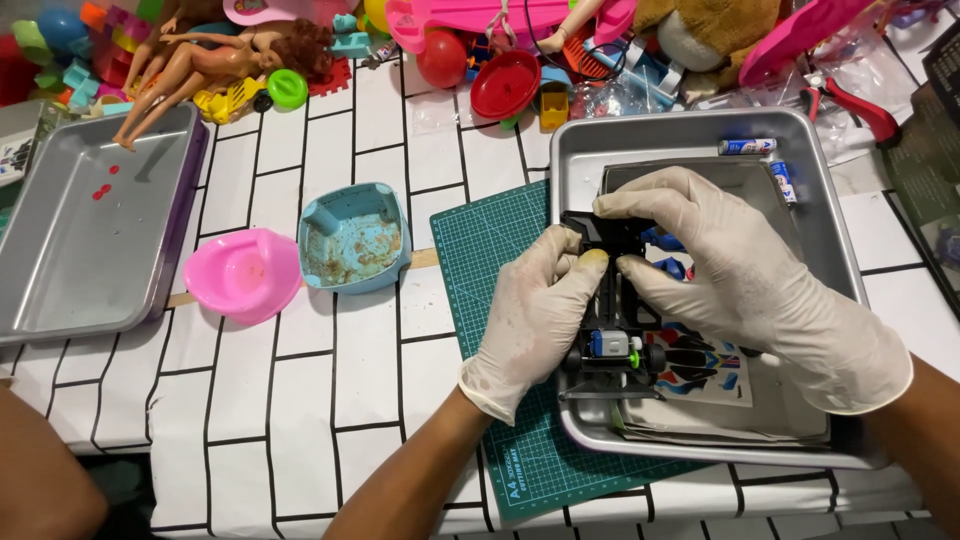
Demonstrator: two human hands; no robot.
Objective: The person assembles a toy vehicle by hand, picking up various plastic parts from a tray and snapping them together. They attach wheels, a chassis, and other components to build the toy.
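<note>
White, brick-patterned cloth covered the tabletop (300, 400), and a heap of bright plastic toys (480, 50) ran along its far edge, two dolls (215, 65) lying among them. On the left sat a big steel tray (60, 270) holding only a few red specks. A second steel tray (850, 270) stood on the right, its near left part resting on a green cutting mat (490, 250). Inside that tray lay a flat grey box (770, 185), a sticker sheet (715, 375) and, by the far rim, two small batteries (748, 146).

Between the trays stood a grimy blue potty-shaped toy (353, 238), and just beside it, on its left, a pink one (243, 272). Red-handled pliers (850, 105) lay at the far right, near the toy heap.

Both hands wore pale latex gloves and worked over the right tray. The left hand (535, 315) had its grip pinched on the near side of a black toy-car chassis (612, 345), thumb and fingers closed on the frame. The right hand (740, 270) came over from the other side, its grip closed on the front part of the same chassis, fingertips nearly meeting the left thumb. The chassis was held just above the tray's floor, its rear end with a small white motor (610, 345) and a green gear pointing toward the person. Blue parts (665, 240) showed beneath the right fingers.
</note>
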